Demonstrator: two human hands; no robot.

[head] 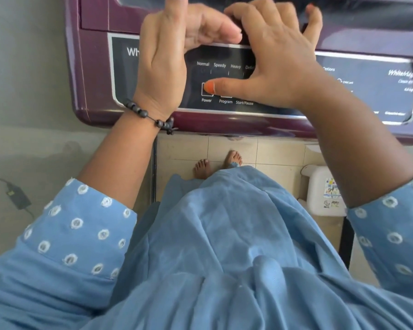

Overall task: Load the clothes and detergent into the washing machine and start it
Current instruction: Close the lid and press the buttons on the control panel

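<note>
Over purple washing machine [93, 75] control panel [224, 75], right hand [279, 65] spreading wide, thumb tip lying on Power button [206, 89], fingers resting on lid edge. Left hand [167, 55] hovering beside it, fingers relaxed, holding nothing. White detergent jug [320, 191] standing on floor, lower right.

1. Washing machine [96, 75]: glossy purple plastic body w/ smooth dark control panel [224, 75], shiny.
2. Bracelet [150, 117]: matt dark beads on thin cord.
3. Dress [224, 234]: soft matt blue cloth; sleeves w/ white embroidered dots.
4. Floor [272, 153]: smooth beige tile.
5. Container [320, 189] at machine's front right corner: white plastic, paper label.
</note>
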